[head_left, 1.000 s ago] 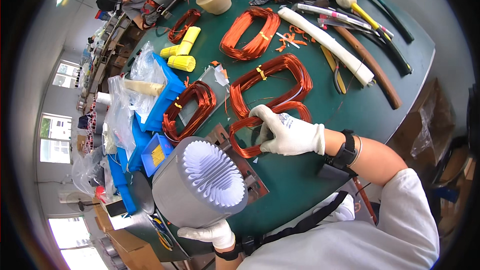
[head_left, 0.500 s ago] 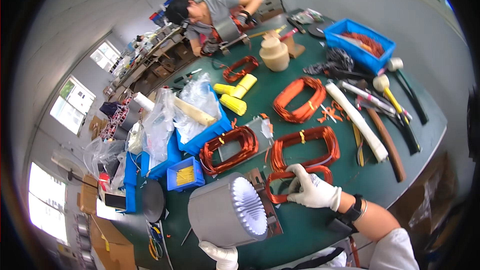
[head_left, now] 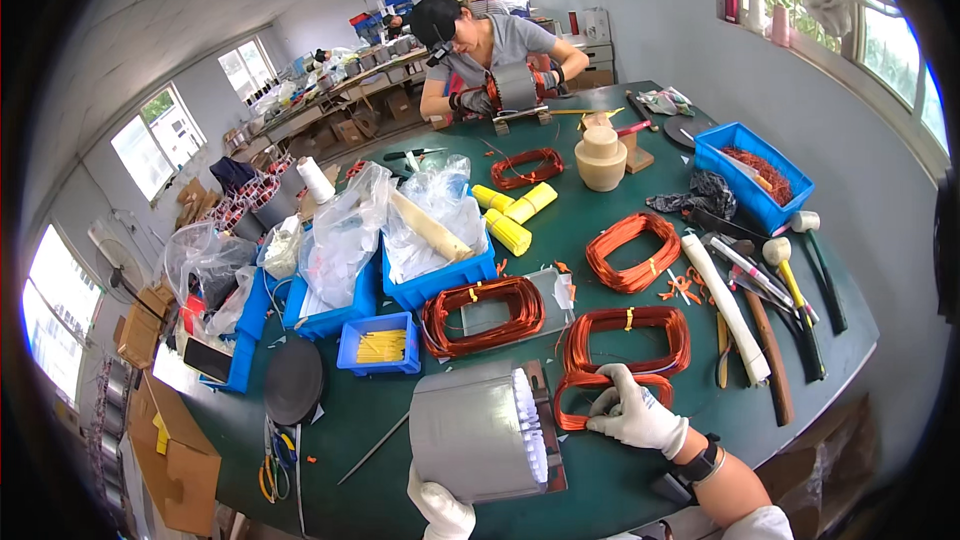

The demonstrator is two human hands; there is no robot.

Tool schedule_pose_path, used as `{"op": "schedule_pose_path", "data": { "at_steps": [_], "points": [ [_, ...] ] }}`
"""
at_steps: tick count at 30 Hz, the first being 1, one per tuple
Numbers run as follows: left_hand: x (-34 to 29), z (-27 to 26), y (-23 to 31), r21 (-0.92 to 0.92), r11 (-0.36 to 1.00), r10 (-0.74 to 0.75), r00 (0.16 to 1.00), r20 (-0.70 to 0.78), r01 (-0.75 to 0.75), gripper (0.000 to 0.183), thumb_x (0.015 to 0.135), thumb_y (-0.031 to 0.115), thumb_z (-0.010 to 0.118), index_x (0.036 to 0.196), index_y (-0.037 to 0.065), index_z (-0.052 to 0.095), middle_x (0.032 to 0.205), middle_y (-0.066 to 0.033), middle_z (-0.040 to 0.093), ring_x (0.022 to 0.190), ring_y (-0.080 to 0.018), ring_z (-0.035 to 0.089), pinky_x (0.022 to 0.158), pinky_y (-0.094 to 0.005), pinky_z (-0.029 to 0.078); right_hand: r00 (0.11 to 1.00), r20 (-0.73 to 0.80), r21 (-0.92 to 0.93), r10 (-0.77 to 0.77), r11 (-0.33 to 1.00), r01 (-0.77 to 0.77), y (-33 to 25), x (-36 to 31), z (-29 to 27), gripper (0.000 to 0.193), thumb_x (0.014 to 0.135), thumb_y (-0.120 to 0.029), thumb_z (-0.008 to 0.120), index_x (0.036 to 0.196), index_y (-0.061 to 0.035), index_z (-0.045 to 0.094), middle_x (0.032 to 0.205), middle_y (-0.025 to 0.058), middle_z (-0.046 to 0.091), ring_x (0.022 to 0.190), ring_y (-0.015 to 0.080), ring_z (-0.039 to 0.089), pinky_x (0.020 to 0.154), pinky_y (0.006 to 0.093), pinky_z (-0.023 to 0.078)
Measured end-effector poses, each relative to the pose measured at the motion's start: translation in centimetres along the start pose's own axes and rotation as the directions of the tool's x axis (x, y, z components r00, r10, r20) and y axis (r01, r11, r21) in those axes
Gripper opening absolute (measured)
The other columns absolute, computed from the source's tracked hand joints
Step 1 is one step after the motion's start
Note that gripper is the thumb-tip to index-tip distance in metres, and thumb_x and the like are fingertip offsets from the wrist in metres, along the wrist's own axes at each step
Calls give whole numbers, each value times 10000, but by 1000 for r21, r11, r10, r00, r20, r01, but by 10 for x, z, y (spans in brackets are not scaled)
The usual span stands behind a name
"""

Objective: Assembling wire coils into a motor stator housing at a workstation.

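A green table (head_left: 350, 405) fills the middle. Near its front edge a grey cylinder (head_left: 465, 435) lies on its side. Right of it rests a big coil (head_left: 679, 342), with a small coil (head_left: 563, 402) just on its near side. The right hand (head_left: 637, 420) is closed around the small coil's right end. The left hand (head_left: 440, 512) touches the cylinder's lower side; whether its fingers grip, I cannot tell.

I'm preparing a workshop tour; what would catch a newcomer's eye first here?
Probably the grey cylinder at bottom centre, with white folded lining at its right end and the gloved left hand at its lower left. Next, the reddish copper-coloured wire coil in the gloved right hand, right of the cylinder. Beyond, three bright yellow bundles lie beside the blue bins.
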State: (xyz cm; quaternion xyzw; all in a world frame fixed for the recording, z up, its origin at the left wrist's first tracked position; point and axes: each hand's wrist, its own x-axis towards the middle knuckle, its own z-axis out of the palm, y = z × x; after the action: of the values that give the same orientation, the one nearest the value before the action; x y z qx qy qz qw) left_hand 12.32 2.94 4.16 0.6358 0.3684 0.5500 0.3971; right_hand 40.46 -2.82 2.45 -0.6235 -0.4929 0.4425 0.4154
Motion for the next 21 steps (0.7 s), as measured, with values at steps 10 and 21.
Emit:
{"op": "schedule_pose_path", "data": {
  "at_steps": [10, 21],
  "points": [
    [-19, -5, -4, 139, 990, -10, 996, -88, 23, 720, 1031, 528, 355, 1329, -114, 484, 1234, -227, 610, 1095, -308, 617, 875, -393, 505, 999, 14, 19, 38, 999, -39, -5, -3, 0, 732, 808, -51, 743, 1376, 20, 287, 871, 116, 676, 782, 176, 643, 702, 305, 519],
    [-15, -7, -1, 120, 992, -24, 998, -53, 30, 725, 1028, 536, 357, 1303, -119, 500, 1203, -228, 622, 1070, -311, 623, 863, -395, 506, 997, 19, 38, 72, 997, -73, -6, 0, 1, 731, 803, -49, 747, 1373, 9, 294, 871, 110, 675, 775, 160, 636, 685, 299, 515]
  ]
}}
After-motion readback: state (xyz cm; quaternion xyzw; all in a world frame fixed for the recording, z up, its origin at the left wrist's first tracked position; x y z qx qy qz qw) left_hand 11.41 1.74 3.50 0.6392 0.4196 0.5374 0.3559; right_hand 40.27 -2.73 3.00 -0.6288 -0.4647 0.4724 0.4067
